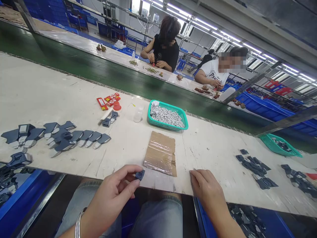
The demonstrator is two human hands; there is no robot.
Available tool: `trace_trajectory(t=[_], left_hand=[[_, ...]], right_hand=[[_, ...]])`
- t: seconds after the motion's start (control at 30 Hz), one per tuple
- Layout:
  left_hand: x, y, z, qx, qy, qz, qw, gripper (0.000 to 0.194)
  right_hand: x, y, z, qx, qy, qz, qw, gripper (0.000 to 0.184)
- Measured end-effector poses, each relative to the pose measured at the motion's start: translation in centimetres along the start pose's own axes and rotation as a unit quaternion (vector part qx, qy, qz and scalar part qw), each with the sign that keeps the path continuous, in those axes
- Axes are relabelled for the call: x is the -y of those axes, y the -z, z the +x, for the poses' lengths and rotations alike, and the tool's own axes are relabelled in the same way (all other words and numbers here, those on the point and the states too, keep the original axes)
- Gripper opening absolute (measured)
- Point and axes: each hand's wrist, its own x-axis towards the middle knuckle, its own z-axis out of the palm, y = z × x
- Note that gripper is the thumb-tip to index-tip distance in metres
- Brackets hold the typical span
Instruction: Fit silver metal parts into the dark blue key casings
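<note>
My left hand (119, 188) pinches a small dark blue plastic block (140, 174) between thumb and fingertips, just over the table's front edge. At that edge, to the right, my right hand (208, 188) has its fingers pressed together; whatever they may hold is hidden. Between and beyond the hands lies a piece of brown cardboard (160, 152) with a shiny, taped-looking surface. Behind the cardboard stands a green basket (187, 125) of many small pale grey pieces (168, 116).
Dark blue and grey parts (66, 137) lie at left, darker parts (255, 167) at right. Red packets (109, 100) and a clear cup (138, 115) stand behind. Blue bins sit below both sides. Across the green conveyor (119, 76) two people work.
</note>
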Motion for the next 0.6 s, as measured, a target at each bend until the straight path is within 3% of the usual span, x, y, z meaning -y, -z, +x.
trace_trajectory(t=[0.23,0.43,0.6], left_hand=[[0.0,-0.6,-0.3,0.023,0.01,-0.096,0.995,0.031],[0.5,-0.6,-0.6,0.014,0.005,-0.076,0.997,0.031],[0.4,-0.5,-0.6,0.025,0.013,-0.083,0.996,0.023]], right_hand=[[-0.4,0.4,0.8,-0.01,0.021,0.013,1.0,0.012],[2.7,1.6,4.0,-0.036,0.022,0.097,0.994,0.009],[5.0,0.5,6.8,-0.011,0.078,0.092,0.993,0.015]])
